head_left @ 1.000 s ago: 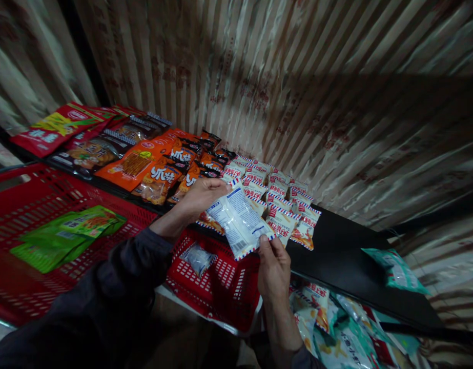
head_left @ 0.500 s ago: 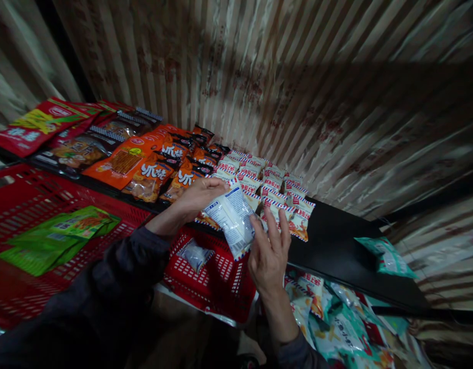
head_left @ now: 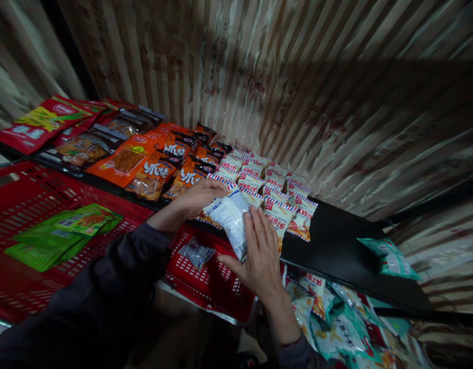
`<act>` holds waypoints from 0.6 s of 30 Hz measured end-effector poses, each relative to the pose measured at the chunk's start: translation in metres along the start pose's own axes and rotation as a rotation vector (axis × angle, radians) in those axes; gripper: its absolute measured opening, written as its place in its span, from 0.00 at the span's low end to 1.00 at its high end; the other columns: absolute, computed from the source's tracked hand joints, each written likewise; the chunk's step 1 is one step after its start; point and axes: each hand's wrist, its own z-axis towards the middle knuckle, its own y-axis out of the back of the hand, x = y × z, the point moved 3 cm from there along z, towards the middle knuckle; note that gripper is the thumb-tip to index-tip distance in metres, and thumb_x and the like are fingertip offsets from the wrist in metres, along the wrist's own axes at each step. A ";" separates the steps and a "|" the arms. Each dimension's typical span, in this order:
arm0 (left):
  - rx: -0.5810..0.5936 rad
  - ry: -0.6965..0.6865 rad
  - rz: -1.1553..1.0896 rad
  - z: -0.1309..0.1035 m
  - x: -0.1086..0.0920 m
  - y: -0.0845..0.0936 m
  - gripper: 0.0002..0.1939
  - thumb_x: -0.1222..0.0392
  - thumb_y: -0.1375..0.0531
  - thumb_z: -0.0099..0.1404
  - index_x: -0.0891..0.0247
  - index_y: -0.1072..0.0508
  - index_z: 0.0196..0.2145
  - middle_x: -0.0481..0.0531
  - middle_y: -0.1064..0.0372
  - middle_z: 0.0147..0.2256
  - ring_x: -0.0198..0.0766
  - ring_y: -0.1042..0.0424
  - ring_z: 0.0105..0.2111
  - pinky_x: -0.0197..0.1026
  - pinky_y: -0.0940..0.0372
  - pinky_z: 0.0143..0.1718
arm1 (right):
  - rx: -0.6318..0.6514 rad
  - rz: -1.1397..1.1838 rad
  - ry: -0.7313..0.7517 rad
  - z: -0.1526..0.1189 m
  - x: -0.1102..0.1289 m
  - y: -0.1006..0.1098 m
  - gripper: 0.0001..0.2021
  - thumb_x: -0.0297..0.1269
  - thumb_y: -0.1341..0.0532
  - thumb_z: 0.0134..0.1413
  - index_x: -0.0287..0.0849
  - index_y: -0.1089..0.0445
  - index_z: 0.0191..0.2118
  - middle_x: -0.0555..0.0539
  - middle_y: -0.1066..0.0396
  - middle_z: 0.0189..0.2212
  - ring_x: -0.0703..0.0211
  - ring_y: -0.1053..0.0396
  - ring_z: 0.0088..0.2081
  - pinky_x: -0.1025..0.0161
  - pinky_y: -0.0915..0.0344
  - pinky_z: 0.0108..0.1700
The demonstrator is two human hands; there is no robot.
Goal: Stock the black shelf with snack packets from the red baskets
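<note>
left grip on packet corner, right grip flat across its side

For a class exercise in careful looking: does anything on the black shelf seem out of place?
Yes: a lone teal bag lies askew near the right end of the black shelf, apart from the rows of white bags, so it looks stray.

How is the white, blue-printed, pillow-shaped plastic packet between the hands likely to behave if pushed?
The white packet would probably flex, given its creased film. Its glossy sheen suggests it may slip; its pillow shape seems unlikely to roll.
</note>
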 end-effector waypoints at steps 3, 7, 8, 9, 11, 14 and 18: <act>-0.001 0.005 -0.012 0.003 0.003 0.002 0.07 0.62 0.34 0.52 0.62 0.27 0.20 0.45 0.34 0.17 0.28 0.39 0.16 0.30 0.46 0.18 | 0.039 -0.048 -0.033 -0.001 0.000 -0.003 0.42 0.46 0.39 0.57 0.38 0.59 0.69 0.33 0.53 0.68 0.41 0.57 0.69 0.38 0.52 0.66; -0.029 0.043 -0.010 0.003 0.005 -0.001 0.06 0.63 0.34 0.53 0.63 0.26 0.21 0.47 0.31 0.19 0.30 0.36 0.18 0.31 0.43 0.19 | 0.008 -0.041 -0.100 -0.003 -0.005 -0.005 0.35 0.33 0.43 0.59 0.41 0.56 0.69 0.35 0.49 0.67 0.45 0.51 0.68 0.40 0.51 0.66; -0.035 0.044 -0.030 0.002 0.004 -0.002 0.06 0.61 0.34 0.54 0.63 0.26 0.23 0.48 0.31 0.19 0.31 0.35 0.18 0.31 0.42 0.19 | -0.017 -0.009 -0.120 -0.004 -0.007 -0.004 0.34 0.32 0.43 0.59 0.43 0.55 0.69 0.37 0.48 0.67 0.45 0.50 0.67 0.40 0.50 0.66; -0.039 0.042 -0.063 0.001 0.002 -0.003 0.07 0.58 0.34 0.56 0.63 0.26 0.24 0.49 0.30 0.20 0.32 0.33 0.19 0.32 0.41 0.20 | -0.044 0.038 -0.144 -0.004 -0.009 -0.003 0.34 0.32 0.43 0.58 0.44 0.53 0.69 0.38 0.46 0.66 0.45 0.48 0.66 0.39 0.49 0.65; -0.032 0.043 -0.149 -0.001 -0.002 -0.006 0.13 0.50 0.36 0.60 0.63 0.26 0.27 0.51 0.29 0.22 0.35 0.30 0.22 0.35 0.36 0.22 | -0.104 0.189 -0.231 -0.005 -0.012 0.001 0.32 0.35 0.42 0.58 0.45 0.49 0.67 0.39 0.42 0.64 0.45 0.44 0.64 0.40 0.47 0.64; 0.012 0.041 -0.220 -0.003 -0.007 -0.010 0.20 0.43 0.41 0.64 0.65 0.26 0.30 0.56 0.26 0.28 0.39 0.27 0.27 0.40 0.30 0.29 | -0.166 0.590 -0.476 -0.005 -0.018 0.004 0.30 0.40 0.39 0.56 0.45 0.42 0.64 0.40 0.36 0.61 0.47 0.38 0.61 0.44 0.42 0.62; 0.054 0.004 -0.188 -0.008 -0.004 -0.019 0.13 0.52 0.35 0.60 0.65 0.24 0.35 0.56 0.25 0.34 0.36 0.26 0.32 0.38 0.30 0.34 | -0.287 1.196 -0.855 -0.008 -0.021 -0.001 0.25 0.45 0.33 0.49 0.45 0.30 0.54 0.44 0.25 0.50 0.50 0.29 0.53 0.51 0.34 0.56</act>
